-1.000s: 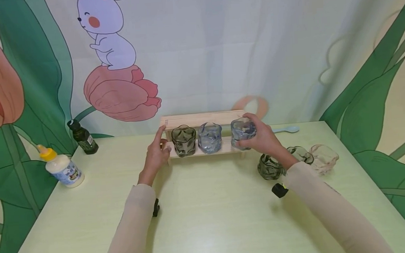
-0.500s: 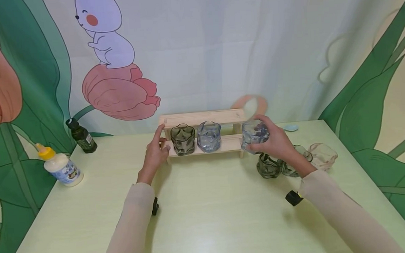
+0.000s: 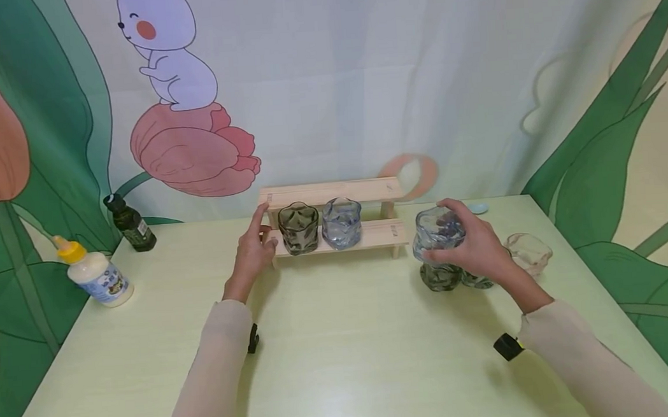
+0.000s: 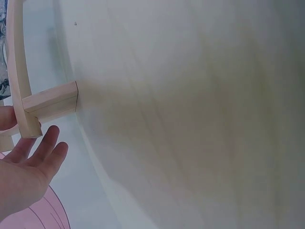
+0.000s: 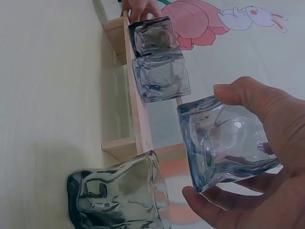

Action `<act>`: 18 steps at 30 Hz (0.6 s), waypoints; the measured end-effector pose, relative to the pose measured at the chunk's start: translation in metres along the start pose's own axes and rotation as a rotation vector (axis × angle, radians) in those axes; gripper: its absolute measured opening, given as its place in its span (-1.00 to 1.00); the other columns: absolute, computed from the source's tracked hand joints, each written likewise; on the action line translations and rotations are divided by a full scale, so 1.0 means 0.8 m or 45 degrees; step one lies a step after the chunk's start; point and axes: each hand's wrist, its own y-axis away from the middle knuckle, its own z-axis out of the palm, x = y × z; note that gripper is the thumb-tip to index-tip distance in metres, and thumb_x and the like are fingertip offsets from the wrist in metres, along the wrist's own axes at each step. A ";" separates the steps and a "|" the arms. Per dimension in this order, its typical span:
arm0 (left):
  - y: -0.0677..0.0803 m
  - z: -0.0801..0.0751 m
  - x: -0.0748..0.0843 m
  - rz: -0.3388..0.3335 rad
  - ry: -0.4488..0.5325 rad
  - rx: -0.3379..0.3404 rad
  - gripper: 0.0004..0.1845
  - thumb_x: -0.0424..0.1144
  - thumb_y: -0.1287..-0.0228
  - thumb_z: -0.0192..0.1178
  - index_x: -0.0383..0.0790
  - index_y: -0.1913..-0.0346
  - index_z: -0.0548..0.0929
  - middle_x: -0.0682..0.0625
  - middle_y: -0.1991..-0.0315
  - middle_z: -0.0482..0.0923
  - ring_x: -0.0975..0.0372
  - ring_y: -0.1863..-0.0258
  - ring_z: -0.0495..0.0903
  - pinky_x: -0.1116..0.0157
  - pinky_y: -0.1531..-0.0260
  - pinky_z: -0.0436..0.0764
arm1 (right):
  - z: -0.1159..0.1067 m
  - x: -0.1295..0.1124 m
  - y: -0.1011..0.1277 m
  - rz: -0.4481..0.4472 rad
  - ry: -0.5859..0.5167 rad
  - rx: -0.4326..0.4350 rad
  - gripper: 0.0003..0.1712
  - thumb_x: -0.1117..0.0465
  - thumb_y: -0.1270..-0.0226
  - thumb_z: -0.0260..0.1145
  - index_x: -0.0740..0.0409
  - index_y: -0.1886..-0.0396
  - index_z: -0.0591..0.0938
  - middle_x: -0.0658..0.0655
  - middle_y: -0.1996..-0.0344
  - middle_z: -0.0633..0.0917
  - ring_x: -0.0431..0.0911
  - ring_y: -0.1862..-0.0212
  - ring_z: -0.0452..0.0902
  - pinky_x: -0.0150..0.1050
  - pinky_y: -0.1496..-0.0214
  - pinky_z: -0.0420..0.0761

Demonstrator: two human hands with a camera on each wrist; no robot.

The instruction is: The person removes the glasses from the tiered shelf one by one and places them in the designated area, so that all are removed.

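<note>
My right hand (image 3: 474, 244) grips a clear bluish glass cup (image 3: 435, 233) (image 5: 224, 143), holding it in the air just above a dark green glass cup (image 3: 440, 276) (image 5: 119, 200) on the table. A two-step wooden rack (image 3: 334, 208) (image 5: 138, 114) stands at the back. Its lower step carries a dark grey cup (image 3: 298, 227) (image 5: 151, 36) and a bluish cup (image 3: 341, 223) (image 5: 160, 78). My left hand (image 3: 253, 252) (image 4: 24, 171) rests with straight fingers against the rack's left end (image 4: 28, 112).
A pale pink glass cup (image 3: 529, 253) and another greenish cup, mostly hidden by my right hand, sit right of the dark green one. A white bottle with a yellow cap (image 3: 92, 273) and a dark bottle (image 3: 129, 223) stand at far left. A blue spoon (image 3: 477, 208) lies behind.
My right hand has lifted the bluish cup off the rack's right end and carried it right and down, over the dark green cup. The left hand stayed at the rack.
</note>
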 end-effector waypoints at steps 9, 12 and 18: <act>0.001 0.000 0.000 0.024 -0.010 0.001 -0.12 -0.43 -0.40 0.13 0.30 -0.57 -0.01 -0.26 -0.25 0.50 -0.16 -0.18 0.51 -0.05 0.02 0.50 | -0.002 0.001 0.031 -0.008 0.029 0.032 0.04 -0.04 -0.04 0.58 -0.02 -0.47 0.24 0.35 -0.20 0.54 0.30 -0.11 0.53 0.24 -0.03 0.50; 0.001 -0.001 -0.001 0.025 -0.011 0.004 -0.12 -0.43 -0.40 0.13 0.31 -0.57 -0.02 -0.26 -0.26 0.50 -0.16 -0.21 0.50 -0.08 -0.04 0.50 | -0.002 0.002 0.040 -0.005 0.034 0.033 0.06 -0.06 -0.04 0.59 -0.01 -0.48 0.23 0.37 -0.23 0.51 0.32 -0.13 0.52 0.25 -0.04 0.50; 0.001 -0.001 -0.001 0.018 0.001 -0.006 -0.11 -0.43 -0.41 0.11 0.32 -0.58 -0.04 -0.26 -0.28 0.48 -0.17 -0.25 0.47 -0.10 -0.08 0.49 | 0.002 0.007 0.056 -0.011 0.032 0.046 0.07 -0.05 0.00 0.62 0.04 -0.46 0.26 0.37 -0.22 0.52 0.30 -0.13 0.51 0.24 -0.05 0.50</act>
